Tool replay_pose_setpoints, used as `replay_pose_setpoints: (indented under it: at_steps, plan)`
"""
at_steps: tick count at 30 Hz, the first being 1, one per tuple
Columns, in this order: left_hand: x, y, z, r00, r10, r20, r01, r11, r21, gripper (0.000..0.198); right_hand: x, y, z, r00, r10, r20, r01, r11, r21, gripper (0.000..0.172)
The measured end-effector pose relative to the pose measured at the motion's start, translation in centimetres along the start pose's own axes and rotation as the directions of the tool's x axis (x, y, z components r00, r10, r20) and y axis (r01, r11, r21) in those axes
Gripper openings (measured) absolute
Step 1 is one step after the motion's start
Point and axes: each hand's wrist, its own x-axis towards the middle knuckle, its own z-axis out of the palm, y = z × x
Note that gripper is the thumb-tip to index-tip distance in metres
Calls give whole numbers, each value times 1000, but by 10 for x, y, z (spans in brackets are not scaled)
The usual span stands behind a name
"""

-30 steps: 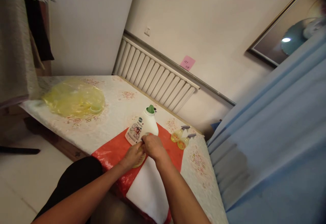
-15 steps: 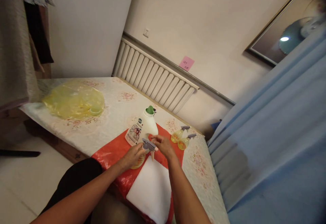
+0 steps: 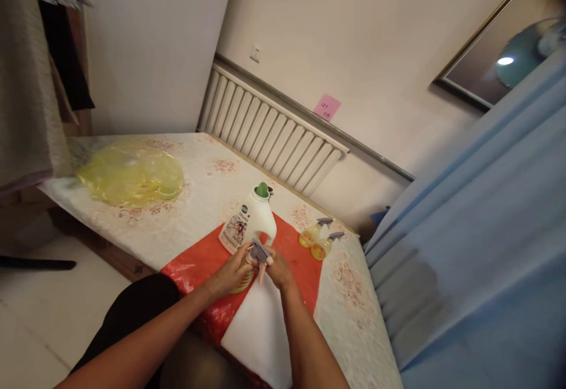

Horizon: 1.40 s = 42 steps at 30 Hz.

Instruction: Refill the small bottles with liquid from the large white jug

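Spray bottle (image 3: 241, 283) was held by both hands at a red sheet (image 3: 192, 268)

By the left hand (image 3: 232, 272), the bottle was grasped around its neck, just below the grey trigger head (image 3: 258, 251); by the right hand (image 3: 279, 267), the trigger head was grasped from the opposite side, some fingertips being hidden behind it; the lower part of the bottle, tinted yellow, was partly covered by the left hand; whether its base was rested on the sheet could not be told.

The bottle was situated in front of a large white jug (image 3: 255, 218) and just beside a white pad (image 3: 260, 333); the jug was set on the red sheet, a printed label being shown on its side and a green piece (image 3: 262, 189) being seated in its mouth; the pad was laid over the near part of the sheet; two further spray bottles (image 3: 319, 251), tinted yellow and topped in grey, were placed side by side at the sheet's right-hand corner.

A flower-patterned cloth (image 3: 207, 194) was spread beneath; on its left part a crumpled yellow bag (image 3: 124, 171) was laid; along the wall beyond, a white radiator (image 3: 274, 129) was mounted, and just above it a pink note (image 3: 327, 106) was fixed; at the right, a blue curtain (image 3: 464, 230) was hung.
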Motion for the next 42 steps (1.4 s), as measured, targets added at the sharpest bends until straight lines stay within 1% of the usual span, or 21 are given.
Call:
replay_pose_setpoints:
  at_steps: [2, 4, 6, 9, 11, 14, 18, 21, 23, 25, 28, 31, 34, 37, 39, 42]
  plan:
    - [0, -1, 0, 1000, -13, 2, 13, 1000, -16, 55, 1, 2, 1, 1000, -1, -23, 1, 1000, 1, 18]
    - [-1, -2, 1, 1000, -19, 4, 19, 999, -39, 52, 2, 4, 3, 999, 4, -49, -4, 1000, 3, 17]
    - [-2, -2, 2, 1000, -14, 12, 15, 998, -62, 50, 3, 9, 7, 996, 21, -87, -21, 1000, 3, 18]
    - [-4, -3, 2, 999, 13, 29, -11, 996, -92, 54, 4, 16, 16, 982, 57, -178, -59, 998, -7, 22]
    - [-5, -4, 2, 999, 34, 26, -31, 994, -100, 52, 3, 18, 23, 964, 76, -255, -84, 996, -18, 22]
    - [-6, -9, 4, 1000, 31, -1, -31, 996, -81, 42, 0, 17, 34, 923, 105, -369, -122, 992, -25, 24]
    - [-7, -20, 6, 999, 30, -26, -30, 999, 13, 35, -3, 13, 43, 882, 140, -450, -160, 987, -7, 23]
    - [-7, -28, 6, 997, 76, -7, -75, 992, 104, 32, -3, 15, 44, 867, 156, -473, -165, 986, 23, 25]
    - [-8, -33, 6, 993, 118, 15, -119, 979, 164, 30, -3, 17, 43, 873, 160, -461, -151, 987, 57, 26]
    - [-8, -36, 4, 986, 164, 44, -169, 960, 222, 29, -4, 20, 40, 894, 154, -421, -120, 987, 106, 25]
    - [-10, -41, 1, 972, 217, 87, -233, 927, 293, 25, -7, 24, 34, 933, 130, -334, -63, 977, 205, 30]
    - [-11, -44, 0, 968, 230, 103, -252, 911, 328, 23, -7, 26, 29, 959, 111, -260, -33, 957, 287, 33]
    - [-11, -42, 2, 973, 216, 76, -229, 920, 318, 25, -5, 27, 28, 964, 109, -244, -25, 946, 323, 29]
    - [-8, -37, 6, 987, 161, 0, -155, 953, 262, 32, -3, 30, 33, 948, 124, -292, -24, 947, 322, 28]
    - [-7, -35, 9, 993, 110, -53, -96, 971, 217, 38, -2, 31, 40, 926, 144, -349, -34, 953, 302, 27]
    - [-6, -33, 11, 993, 45, -108, -28, 988, 151, 42, -3, 31, 50, 871, 171, -460, -58, 967, 250, 25]
